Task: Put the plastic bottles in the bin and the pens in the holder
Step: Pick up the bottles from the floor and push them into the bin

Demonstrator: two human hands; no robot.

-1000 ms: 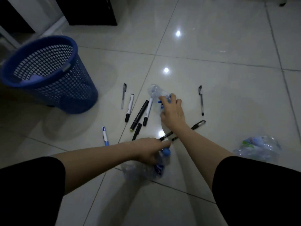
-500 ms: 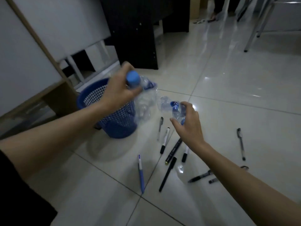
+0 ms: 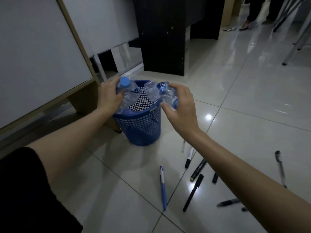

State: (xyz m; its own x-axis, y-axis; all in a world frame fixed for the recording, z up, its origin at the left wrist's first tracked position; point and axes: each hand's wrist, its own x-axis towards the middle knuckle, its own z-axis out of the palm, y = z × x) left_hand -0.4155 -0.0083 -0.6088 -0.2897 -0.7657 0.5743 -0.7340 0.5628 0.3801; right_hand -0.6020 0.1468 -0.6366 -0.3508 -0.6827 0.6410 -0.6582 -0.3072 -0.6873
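Nearest me, below my right forearm, the pens lay scattered on the tiles: a blue-and-white pen (image 3: 162,187) between my two arms, a black pen (image 3: 193,192) just right of it, and a black marker (image 3: 199,168) partly under my forearm. A clear pen (image 3: 280,167) lay well out to the right of that arm. I saw no holder anywhere.

Further out, my left hand (image 3: 109,96) was wrapped around a crumpled bottle with a blue cap (image 3: 127,95), cap up, over the left side of the bin's mouth. My right hand (image 3: 181,105) gripped a second crushed bottle (image 3: 161,93) over the right side, fingers curled round it. Both hung above the rim of the blue mesh bin (image 3: 139,128), which stood just beyond and between my hands, with something pale blue already inside.

The risk, as I judged it, was at release. The right bottle sat close to the rim, so dropping it there could bounce it off onto the floor. The light bin might also tip if either hand knocked it.
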